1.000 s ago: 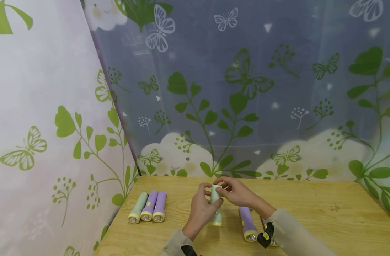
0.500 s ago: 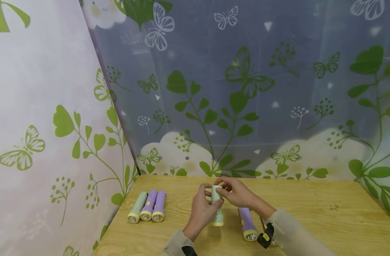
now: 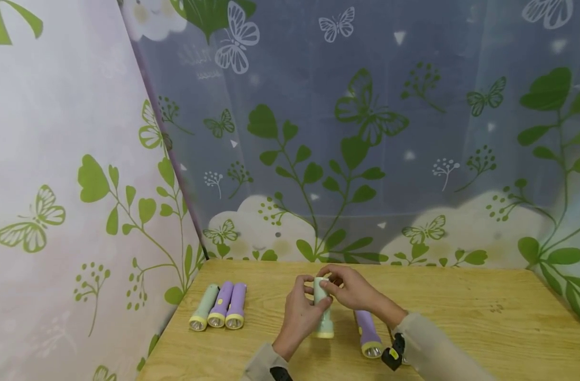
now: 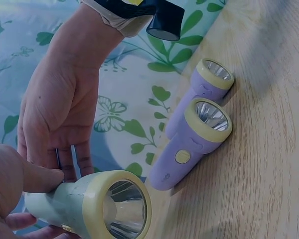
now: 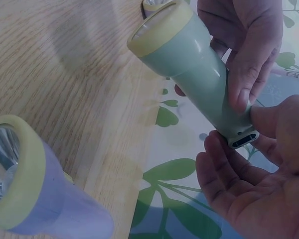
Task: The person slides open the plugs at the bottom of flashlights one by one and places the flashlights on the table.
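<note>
A mint green flashlight [image 3: 324, 321] with a yellow head rim is held over the table, its lens end downward in the head view. My left hand [image 3: 300, 312] grips its body, thumb along the side. At the tail end, my right hand [image 3: 351, 288] pinches it between thumb and fingers. A small dark slot [image 5: 245, 139] shows on that tail end in the right wrist view. The reflector [image 4: 127, 209] faces the camera in the left wrist view, and a yellow switch [image 4: 67, 228] shows on the barrel.
A purple flashlight [image 3: 367, 333] lies under my right forearm; another purple flashlight [image 4: 214, 74] lies beside it, mostly hidden in the head view. At the left, a green flashlight [image 3: 205, 309] and two purple flashlights [image 3: 221, 304] lie in a row on the wooden table [image 3: 461, 312]. A printed curtain [image 3: 290, 159] stands behind.
Both hands keep hold of the green flashlight at nearly the same spot, slightly lower in the picture. The other flashlights have not moved on the table.
</note>
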Demonstrator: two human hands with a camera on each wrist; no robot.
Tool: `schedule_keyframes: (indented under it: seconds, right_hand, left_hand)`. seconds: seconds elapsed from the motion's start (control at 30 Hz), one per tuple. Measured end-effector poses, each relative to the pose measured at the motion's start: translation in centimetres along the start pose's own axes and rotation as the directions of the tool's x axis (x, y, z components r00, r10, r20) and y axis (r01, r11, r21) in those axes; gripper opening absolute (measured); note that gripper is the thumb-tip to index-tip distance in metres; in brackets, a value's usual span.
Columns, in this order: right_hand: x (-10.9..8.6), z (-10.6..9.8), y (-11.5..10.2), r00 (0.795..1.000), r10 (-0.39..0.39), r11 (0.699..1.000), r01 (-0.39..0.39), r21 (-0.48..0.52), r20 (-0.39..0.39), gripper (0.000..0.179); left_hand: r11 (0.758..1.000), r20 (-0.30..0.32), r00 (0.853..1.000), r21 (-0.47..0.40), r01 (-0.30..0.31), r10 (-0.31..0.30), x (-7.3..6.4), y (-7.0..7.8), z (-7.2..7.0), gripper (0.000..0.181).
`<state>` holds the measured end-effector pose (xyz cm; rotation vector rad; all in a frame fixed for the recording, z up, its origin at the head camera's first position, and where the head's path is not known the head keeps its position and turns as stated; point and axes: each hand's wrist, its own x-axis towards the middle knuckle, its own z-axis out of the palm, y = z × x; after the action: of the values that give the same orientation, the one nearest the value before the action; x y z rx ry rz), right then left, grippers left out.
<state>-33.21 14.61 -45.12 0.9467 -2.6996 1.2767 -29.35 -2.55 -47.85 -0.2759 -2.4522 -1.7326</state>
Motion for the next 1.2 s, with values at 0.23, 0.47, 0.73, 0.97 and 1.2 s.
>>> schedule_keyframes:
  seconds: [0.23, 0.47, 0.73, 0.97, 1.2]
  right_hand:
    - [0.09, -0.08, 0.05, 0.999, 0.031, 0.999, -0.031, 0.010, -0.016, 0.020]
    - [0.22, -0.13, -0.19, 0.998, 0.043, 0.999, -0.042, 0.022, -0.034, 0.017]
    - [0.29, -0.12, -0.38, 0.996, 0.043, 0.999, -0.043, 0.004, -0.074, 0.015]
    - [0.35, -0.21, -0.54, 0.993, 0.056, 0.998, -0.056, 0.002, -0.100, 0.013]
    - [0.17, -0.09, -0.47, 0.994, 0.077, 0.997, -0.075, 0.028, -0.082, 0.016]
  left_hand:
    - [1.000, -0.009, 1.000, 0.000, -0.006, 0.006, 0.06, 0.21, -0.05, 0.054]
    - [1.000, -0.015, 1.000, -0.003, 0.004, -0.004, 0.11, 0.38, -0.14, 0.054]
    - [1.000, -0.027, 0.999, -0.006, 0.019, -0.019, 0.11, 0.63, -0.23, 0.053]
    - [1.000, -0.036, 0.999, -0.001, 0.021, -0.021, 0.21, 0.78, -0.29, 0.052]
    - [1.000, -0.033, 0.999, 0.019, 0.014, -0.013, 0.11, 0.57, -0.25, 0.053]
